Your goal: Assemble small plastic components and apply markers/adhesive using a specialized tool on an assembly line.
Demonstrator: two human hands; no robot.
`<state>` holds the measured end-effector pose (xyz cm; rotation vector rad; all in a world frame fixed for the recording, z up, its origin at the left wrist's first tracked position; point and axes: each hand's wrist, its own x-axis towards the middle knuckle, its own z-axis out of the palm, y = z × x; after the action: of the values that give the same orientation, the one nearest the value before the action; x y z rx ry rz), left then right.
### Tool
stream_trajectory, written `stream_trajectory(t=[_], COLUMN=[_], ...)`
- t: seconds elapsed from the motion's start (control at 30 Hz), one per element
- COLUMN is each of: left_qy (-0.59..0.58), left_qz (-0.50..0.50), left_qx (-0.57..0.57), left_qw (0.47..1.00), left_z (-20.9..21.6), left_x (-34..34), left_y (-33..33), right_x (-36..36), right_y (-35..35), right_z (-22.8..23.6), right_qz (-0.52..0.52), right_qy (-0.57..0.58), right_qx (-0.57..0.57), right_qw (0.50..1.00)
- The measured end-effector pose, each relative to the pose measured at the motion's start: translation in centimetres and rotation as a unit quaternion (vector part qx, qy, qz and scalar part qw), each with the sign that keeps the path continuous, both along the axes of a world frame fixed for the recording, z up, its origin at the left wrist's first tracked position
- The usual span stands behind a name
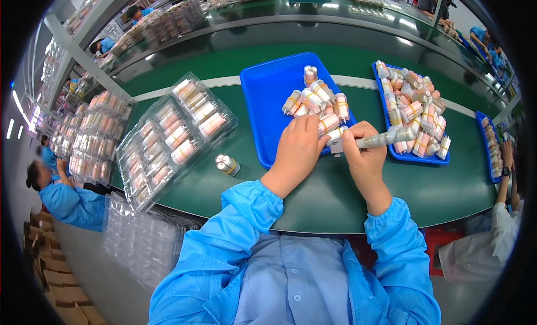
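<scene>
My left hand (300, 150) bends over the front edge of a blue tray (262, 96), its fingers closed on a white-and-pink bundle of small tubes (328, 123) with a yellow band. Close beside it, my right hand (366, 160) grips a slim tool (386, 138) whose long handle is wrapped in pale, clear-looking tape. The tool's metal end sits near my left fingertips, and its exact kind cannot be made out. Several more banded bundles (314, 97) lie in the right half of the tray. One bundle (227, 164) stands alone on the green table, left of my left hand.
A second blue tray (382, 73), heaped with bundles, lies to the right. To the left, a clear plastic blister tray (178, 139) holds bundles in compartments. Stacked clear trays (142, 241) sit below the table edge. Co-workers (70, 199) sit at left and right.
</scene>
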<state>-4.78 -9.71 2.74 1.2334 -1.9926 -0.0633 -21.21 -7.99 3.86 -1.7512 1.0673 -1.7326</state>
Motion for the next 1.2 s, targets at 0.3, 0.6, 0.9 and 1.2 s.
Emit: stream_trajectory(t=[0.3,0.6,0.9,1.2], left_qy=[0.157,0.2,0.107,0.097], left_qz=[0.011,-0.05,-0.028,-0.037], left_qx=[-0.004,0.144,0.108,0.102], left_qw=[0.988,0.968,0.988,0.989], left_z=[-0.3,-1.3,-2.8,-2.8], left_x=[2.1,4.1,4.8,4.8], left_y=[1.1,10.4,10.8,10.7], right_x=[0.7,2.7,2.5,3.3], right_y=[0.2,2.0,2.0,2.5], right_z=[-0.1,-1.9,-1.1,-1.3], right_qz=[0.035,0.124,0.128,0.157], right_qy=[-0.05,0.112,0.03,0.09], right_qx=[0.092,0.001,0.049,0.005], right_qw=[0.994,0.986,0.99,0.984])
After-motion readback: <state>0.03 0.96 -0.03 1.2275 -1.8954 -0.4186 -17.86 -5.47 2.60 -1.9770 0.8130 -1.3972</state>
